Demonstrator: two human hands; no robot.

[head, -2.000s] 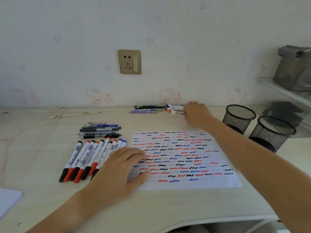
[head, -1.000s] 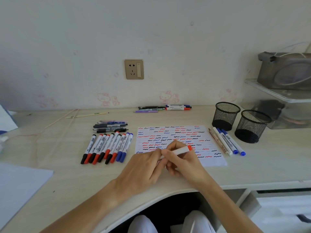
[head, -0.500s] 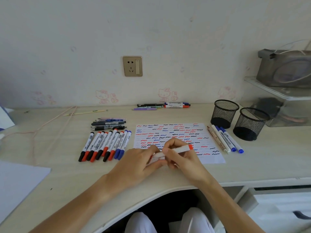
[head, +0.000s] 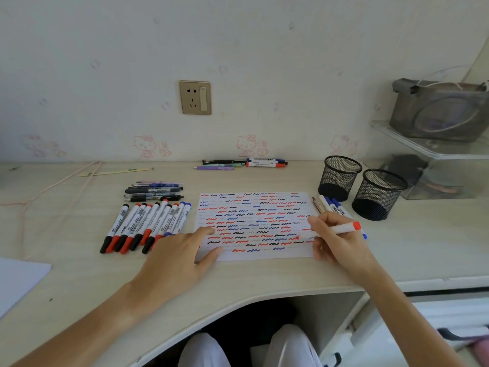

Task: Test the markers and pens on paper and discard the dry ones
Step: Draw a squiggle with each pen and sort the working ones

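1. Gripping a white marker with an orange-red end cap (head: 341, 229) in the right hand (head: 341, 242), tip touching the right edge of the white paper sheet covered in red, blue and black squiggles (head: 254, 226).
2. Pressing the left hand (head: 177, 258), fingers straight and spread, flat on the sheet's lower left corner.
3. Lying just left of the sheet on the pale wooden table (head: 79, 274): a row of capped white markers (head: 148, 226).
4. Standing right of the sheet: two black mesh cups (head: 362, 190).

Cups (head: 339, 181): you have two
Paper (head: 254, 226): one
Row markers (head: 148, 226): about nine
Hands (head: 177, 258): two
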